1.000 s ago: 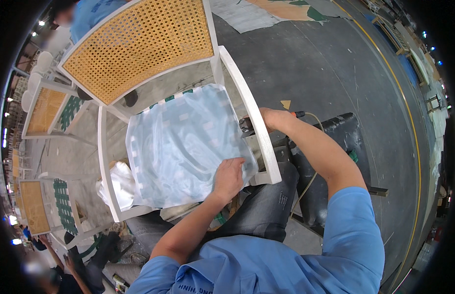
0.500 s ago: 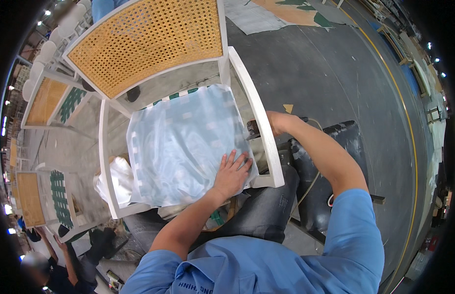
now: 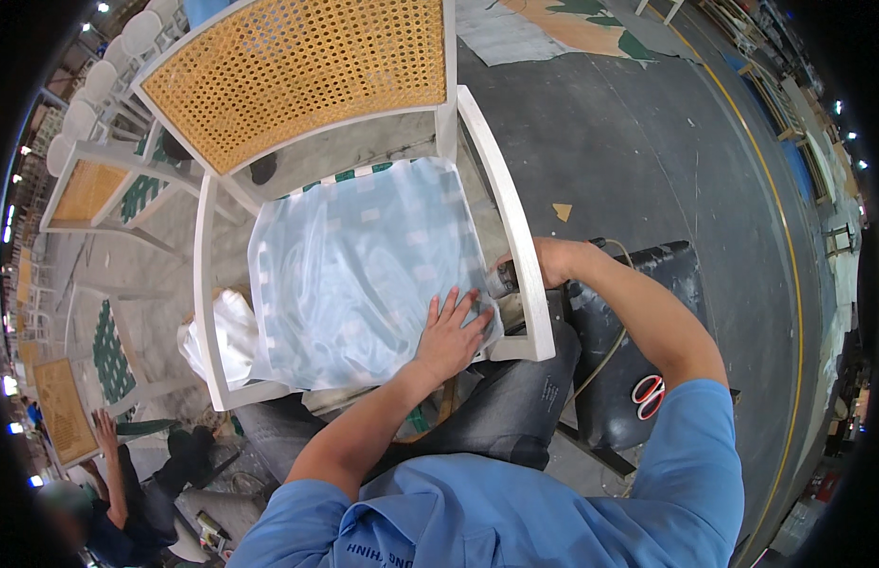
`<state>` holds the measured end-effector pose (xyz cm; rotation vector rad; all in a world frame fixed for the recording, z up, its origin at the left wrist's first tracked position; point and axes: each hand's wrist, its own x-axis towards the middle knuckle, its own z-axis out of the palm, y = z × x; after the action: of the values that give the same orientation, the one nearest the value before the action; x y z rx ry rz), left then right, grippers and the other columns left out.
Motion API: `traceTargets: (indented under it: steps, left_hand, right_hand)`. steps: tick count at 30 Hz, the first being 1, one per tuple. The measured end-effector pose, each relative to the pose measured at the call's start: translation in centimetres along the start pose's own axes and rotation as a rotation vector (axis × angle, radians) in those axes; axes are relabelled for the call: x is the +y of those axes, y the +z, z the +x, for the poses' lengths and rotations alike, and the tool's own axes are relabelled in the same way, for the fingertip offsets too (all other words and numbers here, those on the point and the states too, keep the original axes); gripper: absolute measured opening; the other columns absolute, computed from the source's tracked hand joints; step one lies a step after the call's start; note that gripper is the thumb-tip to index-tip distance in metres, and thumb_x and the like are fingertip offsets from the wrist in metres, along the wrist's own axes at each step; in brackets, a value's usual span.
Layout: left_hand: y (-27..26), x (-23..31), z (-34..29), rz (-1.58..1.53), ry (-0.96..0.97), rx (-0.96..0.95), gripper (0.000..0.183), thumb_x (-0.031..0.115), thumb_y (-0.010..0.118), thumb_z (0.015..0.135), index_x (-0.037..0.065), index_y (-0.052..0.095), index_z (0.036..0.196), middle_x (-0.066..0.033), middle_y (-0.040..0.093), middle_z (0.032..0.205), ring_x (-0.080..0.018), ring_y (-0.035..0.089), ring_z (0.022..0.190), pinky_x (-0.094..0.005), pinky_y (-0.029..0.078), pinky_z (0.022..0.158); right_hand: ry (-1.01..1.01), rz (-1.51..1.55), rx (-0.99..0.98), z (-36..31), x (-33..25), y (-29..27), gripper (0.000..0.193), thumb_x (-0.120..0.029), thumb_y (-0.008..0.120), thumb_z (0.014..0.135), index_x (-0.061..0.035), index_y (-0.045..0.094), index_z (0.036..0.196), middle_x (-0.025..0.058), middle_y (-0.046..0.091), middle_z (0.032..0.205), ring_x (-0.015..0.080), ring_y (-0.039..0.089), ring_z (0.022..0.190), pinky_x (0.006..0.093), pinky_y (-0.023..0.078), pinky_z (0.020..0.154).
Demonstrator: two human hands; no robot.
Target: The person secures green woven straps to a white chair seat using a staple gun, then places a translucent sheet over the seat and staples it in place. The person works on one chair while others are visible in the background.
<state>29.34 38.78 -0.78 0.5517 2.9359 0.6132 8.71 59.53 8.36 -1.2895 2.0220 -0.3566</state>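
Note:
A white wooden armchair with a woven cane back stands before me. Thin whitish sheer fabric covers its seat, and green and white webbing shows along the seat's rear edge. My left hand lies flat on the fabric's near right corner, fingers spread. Reaching under the right armrest, my right hand grips a dark air staple gun. The tool's nose is close to the seat's right edge; whether it touches is hard to tell. A thin hose trails from it.
A black padded stool at my right carries red-handled scissors. Bunched white material sits beside the chair's left arm. Other cane chairs stand at left, where a co-worker handles a cane-backed chair. A tan scrap lies on the floor.
My right hand and the staple gun have shifted slightly right and down along the seat edge. My left hand stays nearly in place. The co-worker's chair at left has tilted.

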Motion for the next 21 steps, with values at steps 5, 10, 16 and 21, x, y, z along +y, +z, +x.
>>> traceTargets:
  steps: [5,10,16,21]
  left_hand:
    - [0.0,0.2,0.3,-0.008,0.010,-0.002,0.055,0.030,0.064,0.100,0.029,0.053,0.154,-0.0128,0.033,0.169,-0.0429,0.025,0.158,-0.0663,0.018,0.126]
    - [0.2,0.1,0.2,-0.008,0.006,0.006,0.053,0.030,0.064,0.100,0.030,0.055,0.152,-0.0121,0.033,0.169,-0.0424,0.024,0.159,-0.0661,0.018,0.126]
    - [0.4,-0.1,0.1,-0.030,0.009,0.021,0.051,0.030,0.064,0.100,0.029,0.056,0.150,-0.0114,0.033,0.169,-0.0416,0.024,0.159,-0.0656,0.017,0.127]
    - [0.2,-0.2,0.0,-0.047,0.004,0.046,0.051,0.030,0.064,0.099,0.027,0.057,0.150,-0.0114,0.033,0.169,-0.0420,0.024,0.158,-0.0660,0.018,0.126]
  right_hand:
    - [-0.022,-0.044,0.006,-1.1,0.2,1.0,0.061,-0.019,0.081,0.084,-0.0153,0.062,0.142,0.0193,0.072,0.124,0.0377,0.069,0.115,0.0435,0.056,0.099]
    - [0.042,-0.096,-0.058,-1.1,-0.6,1.1,0.070,-0.020,0.084,0.082,-0.0187,0.057,0.147,0.0172,0.071,0.128,0.0358,0.068,0.118,0.0417,0.055,0.102]
    - [0.161,-0.049,-0.114,-0.9,-1.5,1.3,0.071,-0.023,0.088,0.078,-0.0253,0.058,0.142,0.0143,0.072,0.125,0.0356,0.069,0.116,0.0409,0.056,0.100]
    - [0.144,-0.089,-0.055,-1.0,-1.2,2.1,0.077,-0.025,0.090,0.075,-0.0307,0.058,0.145,0.0139,0.073,0.125,0.0367,0.070,0.114,0.0419,0.057,0.098]
